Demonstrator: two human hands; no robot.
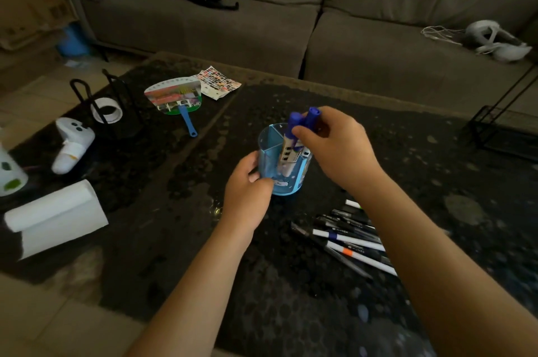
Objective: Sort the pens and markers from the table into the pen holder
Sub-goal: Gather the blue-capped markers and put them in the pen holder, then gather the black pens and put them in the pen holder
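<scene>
Dark and speckled, our table (174, 240) fills most of the frame, and a grey sofa (262, 22) runs along the top. In the middle stands the blue pen holder (279, 164), a clear cup split into parts inside. Our left hand (247, 193) is wrapped around its lower left side, fingers closed on the wall. Our right hand (334, 147) is just right of the holder's top, fingers pinched together on two blue markers (294, 135). Their blue caps stick up above the rim, and their white bodies go down inside the holder. We cannot tell which part of the holder they sit in. In the lower right of the frame, a pile of pens and markers (349, 237) lies on the table, partly hidden under our right arm. At the left we see a white paper roll (55, 217) and a white game controller (72, 144). A hand fan (174, 97) with a blue handle lies above and left of the holder.
</scene>
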